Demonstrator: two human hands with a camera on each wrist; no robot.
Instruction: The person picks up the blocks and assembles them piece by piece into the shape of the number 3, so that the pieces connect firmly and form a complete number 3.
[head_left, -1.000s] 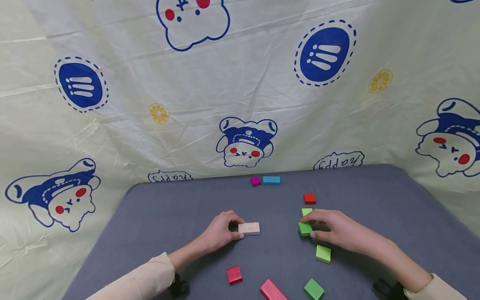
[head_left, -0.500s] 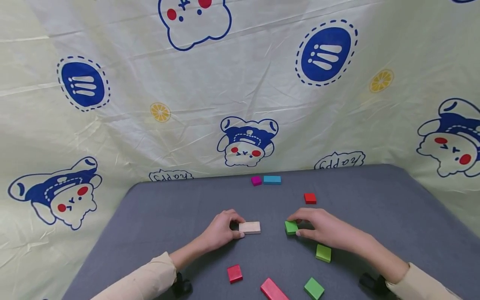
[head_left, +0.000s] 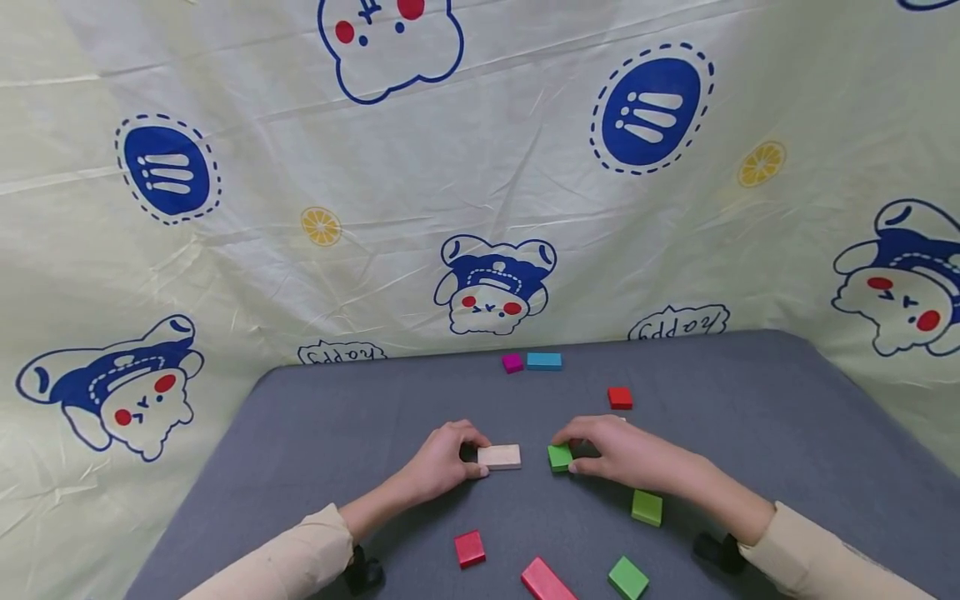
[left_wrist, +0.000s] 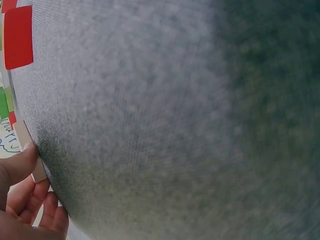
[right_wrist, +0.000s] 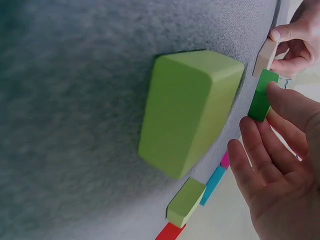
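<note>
My left hand (head_left: 444, 457) pinches the left end of a pale wooden block (head_left: 500, 457) lying on the grey table. To its right, a small gap away in the head view, is a green block (head_left: 559, 457), pinched between the thumb and fingers of my right hand (head_left: 618, 450). The left wrist view shows the thumb of my left hand (left_wrist: 30, 200) on the pale block (left_wrist: 38, 169). In the right wrist view my right hand (right_wrist: 285, 160) holds the green block (right_wrist: 261, 100) close to the pale block (right_wrist: 265, 57).
On the grey table (head_left: 337, 417) lie a magenta block (head_left: 512, 362), a blue block (head_left: 543, 361) and a red block (head_left: 619, 397) behind the hands. Nearer are a yellow-green block (head_left: 647, 507), another green block (head_left: 627, 577), a red block (head_left: 469, 549) and a long pinkish-red block (head_left: 547, 579).
My right hand has moved left with the green block, bringing it nearer the pale block. Its wrist now hides most of the far yellow-green block. My left hand has stayed in place.
</note>
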